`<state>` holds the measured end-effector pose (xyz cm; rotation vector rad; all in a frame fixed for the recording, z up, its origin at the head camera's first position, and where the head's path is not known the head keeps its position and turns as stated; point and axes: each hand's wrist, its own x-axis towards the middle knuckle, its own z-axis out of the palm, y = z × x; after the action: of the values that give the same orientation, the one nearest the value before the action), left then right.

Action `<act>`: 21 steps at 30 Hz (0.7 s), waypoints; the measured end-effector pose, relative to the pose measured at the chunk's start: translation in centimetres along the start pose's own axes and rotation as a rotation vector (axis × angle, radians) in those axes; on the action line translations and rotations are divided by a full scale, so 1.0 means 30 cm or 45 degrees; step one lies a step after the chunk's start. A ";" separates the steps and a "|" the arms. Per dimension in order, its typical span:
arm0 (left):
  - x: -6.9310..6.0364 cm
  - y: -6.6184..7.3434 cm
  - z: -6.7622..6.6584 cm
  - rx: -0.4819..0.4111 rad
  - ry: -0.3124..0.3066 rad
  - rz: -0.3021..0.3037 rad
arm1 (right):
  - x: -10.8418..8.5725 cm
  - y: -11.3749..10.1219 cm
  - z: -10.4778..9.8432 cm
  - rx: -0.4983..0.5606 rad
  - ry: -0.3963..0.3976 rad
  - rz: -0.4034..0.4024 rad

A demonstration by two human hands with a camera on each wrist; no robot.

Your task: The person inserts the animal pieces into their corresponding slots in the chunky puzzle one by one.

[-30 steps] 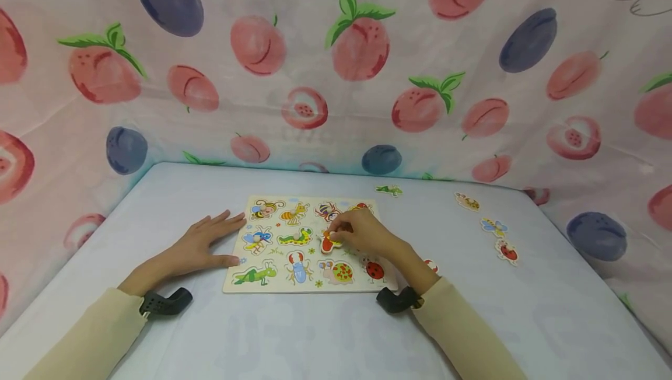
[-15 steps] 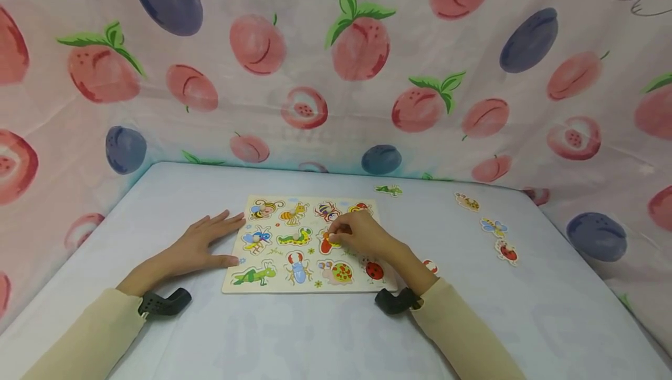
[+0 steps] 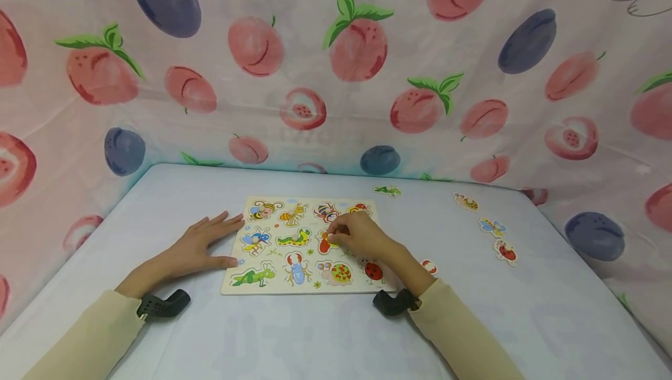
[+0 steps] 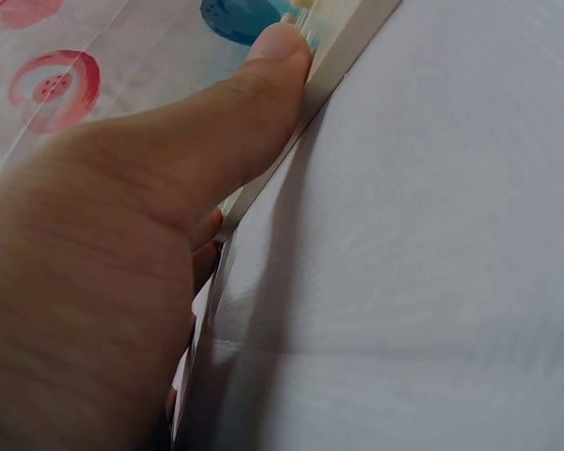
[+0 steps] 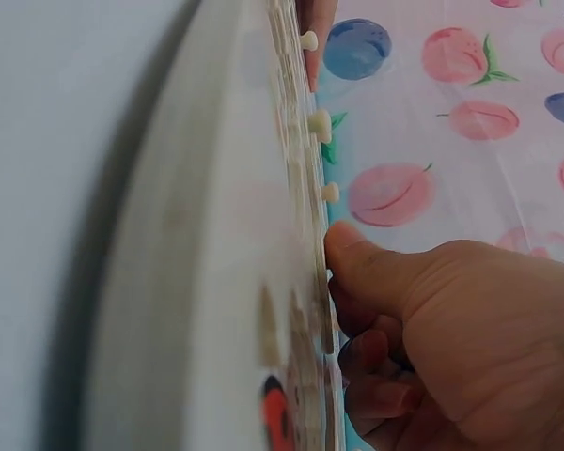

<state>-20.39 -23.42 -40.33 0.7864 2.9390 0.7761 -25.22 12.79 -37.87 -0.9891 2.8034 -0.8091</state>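
Note:
A cream insect peg puzzle board point(image 3: 304, 290) lies on the table. My right hand point(image 3: 362, 235) pinches a red-and-yellow insect puzzle piece point(image 3: 323, 244) at the right of the board's middle row. Thumb and fingertips cover part of that piece, and the hand hides the picture behind it. Fingers spread, my left hand point(image 3: 202, 243) rests at the board's left edge; in the left wrist view its thumb point(image 4: 263, 94) touches the board's side. Several knobbed pieces sit in the upper rows, among them a bee point(image 3: 264, 211) and a caterpillar point(image 3: 295, 238). Knobs point(image 5: 320, 125) stand out in the right wrist view.
Loose pieces lie right of the board: a grasshopper point(image 3: 387, 191), a snail point(image 3: 466, 201), a dragonfly point(image 3: 492, 227) and a ladybug point(image 3: 505, 252). A red-and-white piece point(image 3: 429, 266) is partly hidden by the right forearm. A fruit-print cloth point(image 3: 336, 105) hangs behind the table.
The red-and-yellow piece, tilted a second ago, has turned slightly and now lies flatter at its place on the board. My left hand has stayed put.

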 end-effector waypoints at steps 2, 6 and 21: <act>0.001 -0.001 0.001 0.005 0.000 0.001 | -0.001 -0.003 0.001 -0.005 0.005 -0.003; 0.002 -0.006 0.004 0.016 0.003 0.003 | 0.000 -0.005 0.007 0.005 0.013 0.018; -0.001 -0.011 0.004 0.002 0.006 0.012 | -0.001 -0.006 0.012 0.043 0.001 0.049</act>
<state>-20.50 -23.62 -40.57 0.8000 2.9424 0.7778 -25.02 12.54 -38.09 -0.9273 2.7903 -0.8493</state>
